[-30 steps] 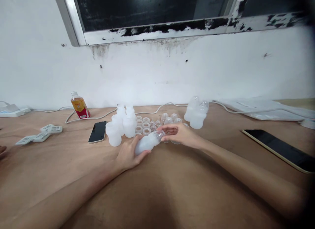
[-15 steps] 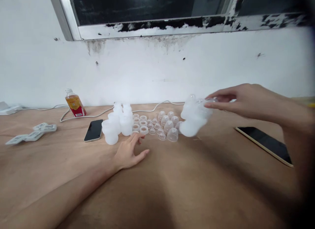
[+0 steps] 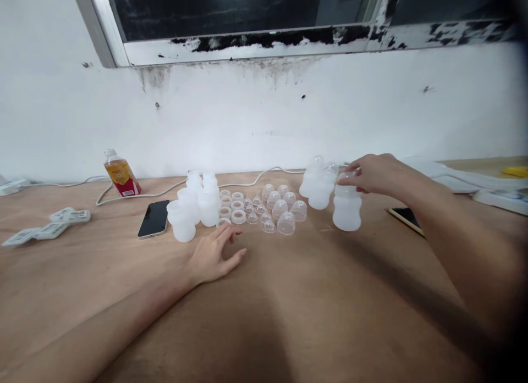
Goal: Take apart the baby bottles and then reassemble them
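My right hand (image 3: 367, 174) has its fingers closed round the top of a white baby bottle (image 3: 347, 211), which looks upright at the table's right side. Other bottles with clear domed caps (image 3: 319, 188) stand just left of it. My left hand (image 3: 216, 253) rests on the table, fingers apart, holding nothing. Close to its fingertips lie white rings (image 3: 238, 216). Right of the rings are rows of small clear nipples (image 3: 268, 226) and larger clear domed caps (image 3: 286, 223). Several open white bottle bodies (image 3: 183, 223) stand grouped beyond my left wrist.
A phone (image 3: 153, 219) lies left of the bottle bodies, and another phone (image 3: 406, 219) is partly behind my right forearm. A drink bottle (image 3: 122, 174) stands near the wall. A white cable (image 3: 243, 184) runs along the back. Small labelled packets (image 3: 53, 229) lie far left.
My right hand has moved slightly right with the bottle, bringing it apart from the other capped bottles and down at the table. My left hand has stayed in place.
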The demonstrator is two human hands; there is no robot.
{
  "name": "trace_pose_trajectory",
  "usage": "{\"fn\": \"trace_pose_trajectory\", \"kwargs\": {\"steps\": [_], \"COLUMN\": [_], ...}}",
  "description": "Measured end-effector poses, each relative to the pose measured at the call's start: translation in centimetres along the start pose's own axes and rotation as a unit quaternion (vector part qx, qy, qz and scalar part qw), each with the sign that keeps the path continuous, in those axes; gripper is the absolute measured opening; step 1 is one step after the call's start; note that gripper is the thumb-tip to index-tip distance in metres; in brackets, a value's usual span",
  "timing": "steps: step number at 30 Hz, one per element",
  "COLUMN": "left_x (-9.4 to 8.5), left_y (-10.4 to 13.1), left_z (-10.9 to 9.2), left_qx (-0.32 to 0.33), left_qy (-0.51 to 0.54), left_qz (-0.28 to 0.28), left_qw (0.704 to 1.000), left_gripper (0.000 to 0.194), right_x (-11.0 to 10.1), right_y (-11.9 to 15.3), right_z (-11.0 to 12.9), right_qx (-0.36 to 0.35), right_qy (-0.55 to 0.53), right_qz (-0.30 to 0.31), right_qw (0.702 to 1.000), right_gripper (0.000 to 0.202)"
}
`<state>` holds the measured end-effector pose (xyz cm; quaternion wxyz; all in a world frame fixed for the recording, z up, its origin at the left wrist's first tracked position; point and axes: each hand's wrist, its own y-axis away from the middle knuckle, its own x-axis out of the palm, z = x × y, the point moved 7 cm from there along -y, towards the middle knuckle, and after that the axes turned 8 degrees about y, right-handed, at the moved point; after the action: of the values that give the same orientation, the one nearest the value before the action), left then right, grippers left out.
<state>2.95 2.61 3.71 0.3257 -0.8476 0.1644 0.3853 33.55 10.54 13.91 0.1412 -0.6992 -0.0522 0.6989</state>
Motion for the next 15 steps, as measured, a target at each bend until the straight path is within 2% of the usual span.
{"fn": "trace_pose_trajectory", "kwargs": {"steps": [3,15], "left_x": [0.1,0.1], "left_y": [0.1,0.1], "left_z": [0.0,0.1], "left_qx": [0.003,-0.005], "left_qy": [-0.003,-0.014], "left_qz": [0.003,0.004], "left_qw": [1.0,1.0], "left_gripper": [0.03,0.028], "right_x": [0.9,1.6], "right_y": [-0.4,-1.3], "right_z": [-0.4,-1.3], "right_qx": [0.018,0.045], "right_qy": [-0.012,-0.042], "right_qz": [0.047,0.038], "right_qw": [0.999,0.997], "right_gripper": [0.032,0.039]}}
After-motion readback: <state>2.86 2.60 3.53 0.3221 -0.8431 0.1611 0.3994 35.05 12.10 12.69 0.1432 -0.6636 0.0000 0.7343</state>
